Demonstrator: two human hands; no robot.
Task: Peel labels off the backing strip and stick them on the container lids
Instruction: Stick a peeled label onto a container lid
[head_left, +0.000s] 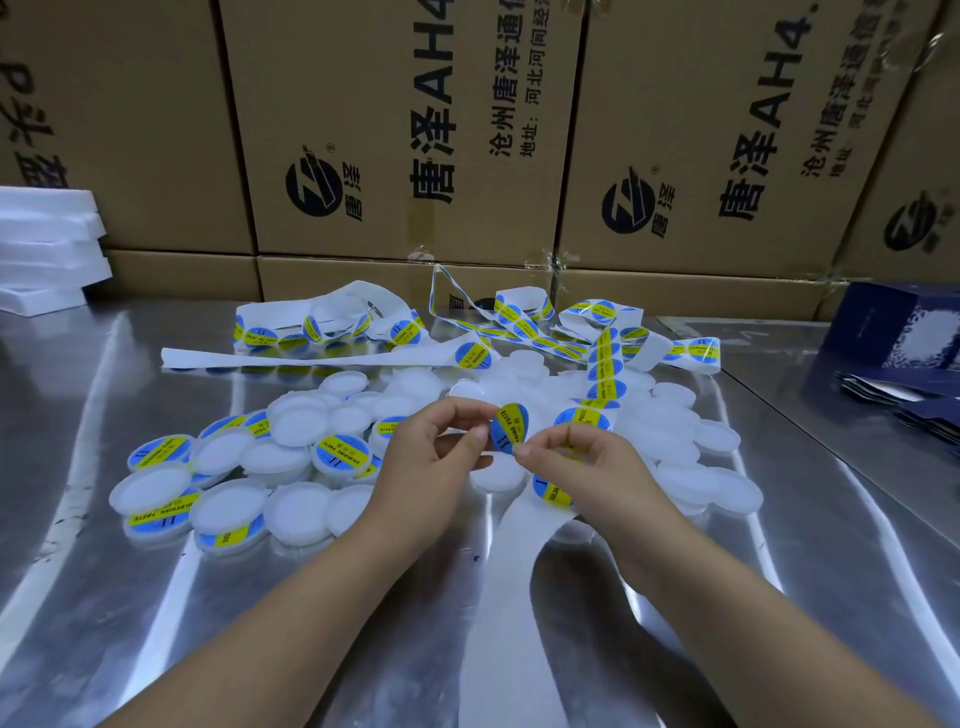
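Hands, left (434, 454) and right (584, 460), tight on one label (511, 427) over lids (298, 512), backing strip (291, 358) beyond

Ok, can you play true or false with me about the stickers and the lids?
1. The left hand pinches a blue and yellow label. True.
2. The table is wooden. False: it is shiny metal.
3. Some lids on the left already wear labels. True.
4. The boxes behind are green. False: they are brown cardboard.
5. The right hand holds nothing. False: its fingers curl round the strip.
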